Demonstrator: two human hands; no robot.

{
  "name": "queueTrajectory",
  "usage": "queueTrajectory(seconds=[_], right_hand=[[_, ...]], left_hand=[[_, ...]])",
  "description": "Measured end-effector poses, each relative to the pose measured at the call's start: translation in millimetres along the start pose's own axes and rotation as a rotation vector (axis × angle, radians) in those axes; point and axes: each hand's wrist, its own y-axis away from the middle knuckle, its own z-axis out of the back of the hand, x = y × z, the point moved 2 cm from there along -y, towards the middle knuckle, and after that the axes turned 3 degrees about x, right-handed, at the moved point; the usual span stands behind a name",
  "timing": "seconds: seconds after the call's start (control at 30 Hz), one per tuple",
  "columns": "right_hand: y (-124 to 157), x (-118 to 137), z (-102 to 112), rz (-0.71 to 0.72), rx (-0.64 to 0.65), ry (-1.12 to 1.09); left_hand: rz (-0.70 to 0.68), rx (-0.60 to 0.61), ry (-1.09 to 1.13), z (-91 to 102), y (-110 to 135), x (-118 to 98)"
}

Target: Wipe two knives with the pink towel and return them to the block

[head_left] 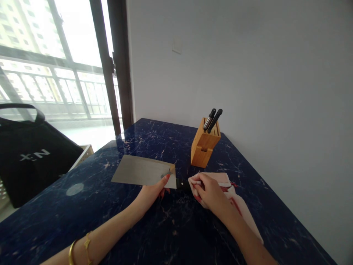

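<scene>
A cleaver with a broad steel blade and a black handle is held level above the dark blue table, its blade to the left. My left hand pinches the blade near the handle, thumb on the upper face and fingers underneath. In my right hand is a pink and white cloth, wrapped round the end of the cleaver's handle. The cloth hides that end, and its loose part trails to the right of my wrist.
Beyond my hands stands a wooden knife block with two black-handled tools in it. The blue marbled table runs along a white wall on the right. A black bag sits at the left by the window, near a light-coloured crate.
</scene>
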Motion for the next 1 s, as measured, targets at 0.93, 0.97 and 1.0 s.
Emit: queueTrajectory(seconds=[0.93,0.97,1.0], right_hand=[[5.3,35.4,-35.5,0.191,-0.029,0.148],[4.0,32.5,-35.2,0.166,-0.022,0.123],[2.3,27.5,-33.5,0.13,-0.005,0.093]], left_hand=[[0.113,-0.055,0.168,0.4,1.9,-1.3],[0.119,-0.061,0.15,1.1,1.7,-0.8],[0.128,-0.066,0.128,2.1,1.1,0.1]])
